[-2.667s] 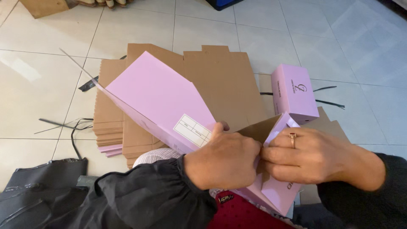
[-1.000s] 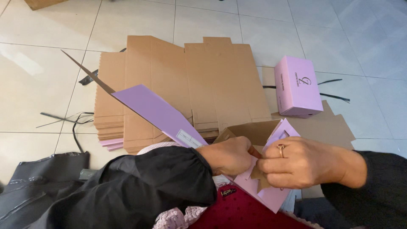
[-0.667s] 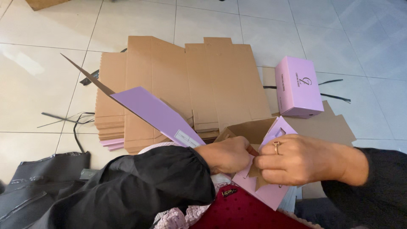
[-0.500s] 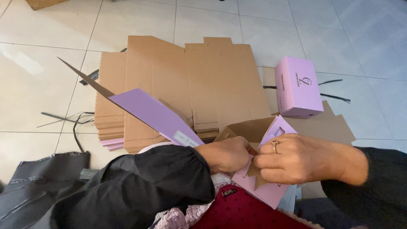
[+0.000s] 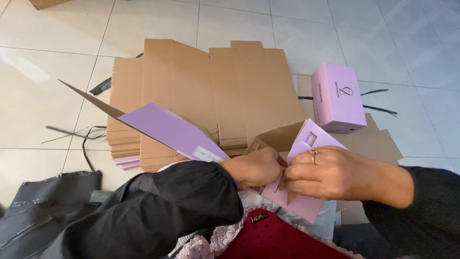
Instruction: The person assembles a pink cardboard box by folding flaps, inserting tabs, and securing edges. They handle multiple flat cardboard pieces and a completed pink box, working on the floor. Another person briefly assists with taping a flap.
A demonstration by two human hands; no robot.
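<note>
Taking the tall stack of flat brown corrugated cardboard blanks (image 5: 206, 91) on the pale tiled floor (image 5: 48, 72) as the landmark: left of its near corner lie thin black plastic straps (image 5: 79, 134), and nearer the camera on that side a crumpled dark grey plastic bag (image 5: 43, 201). Across the front of the stack slants a long lilac flap (image 5: 167, 132) of the half-folded lilac-and-brown cardboard box (image 5: 292, 158), bearing a small white rectangular label (image 5: 207, 154) near its lower end. The box itself sits in front of the stack's right half, held over the person's lap. The left hand (image 5: 251, 167), coming out of a black sleeve, is curled with its fingers pinching a folded panel of the box; the right hand (image 5: 330, 172), with a ring on one finger, presses against it knuckle to knuckle, fingers clamped on the same lilac panel with a small rectangular slot. Right of the stack stands a finished closed lilac box (image 5: 338, 96) with dark print on its lid, resting on another flat brown cardboard sheet (image 5: 373, 141).
</note>
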